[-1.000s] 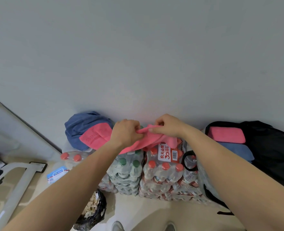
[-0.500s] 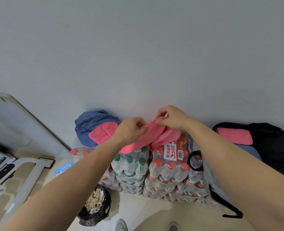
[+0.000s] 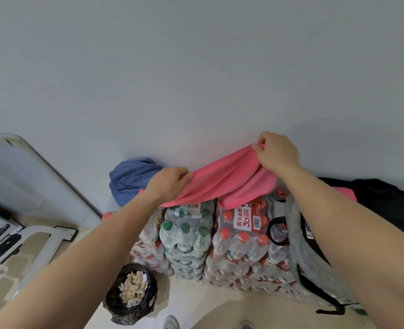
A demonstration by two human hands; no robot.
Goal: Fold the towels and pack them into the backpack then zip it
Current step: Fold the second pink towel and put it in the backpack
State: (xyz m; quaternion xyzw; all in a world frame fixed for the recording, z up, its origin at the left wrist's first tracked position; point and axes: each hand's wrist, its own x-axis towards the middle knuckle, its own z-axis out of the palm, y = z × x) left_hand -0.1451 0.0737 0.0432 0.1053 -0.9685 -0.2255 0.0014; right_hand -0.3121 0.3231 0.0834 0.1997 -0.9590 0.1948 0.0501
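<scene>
A pink towel (image 3: 224, 181) is stretched between both hands above stacked packs of water bottles (image 3: 241, 236). My left hand (image 3: 167, 184) pinches its lower left corner. My right hand (image 3: 276, 154) pinches the other corner, raised higher near the wall. A crumpled blue towel (image 3: 131, 178) lies on the packs at the left. The black backpack (image 3: 386, 198) lies at the right on the packs, with a folded pink towel (image 3: 346, 193) showing at its opening behind my right forearm.
A grey wall stands directly behind the stack. A grey bag with black straps (image 3: 303, 245) hangs down the right side of the packs. A black bin bag with pale scraps (image 3: 132, 293) sits on the floor. White metal equipment (image 3: 30, 236) stands at the left.
My hands have moved apart, spreading the pink towel out. My right hand rose up and to the right; my left hand stayed lower at the left.
</scene>
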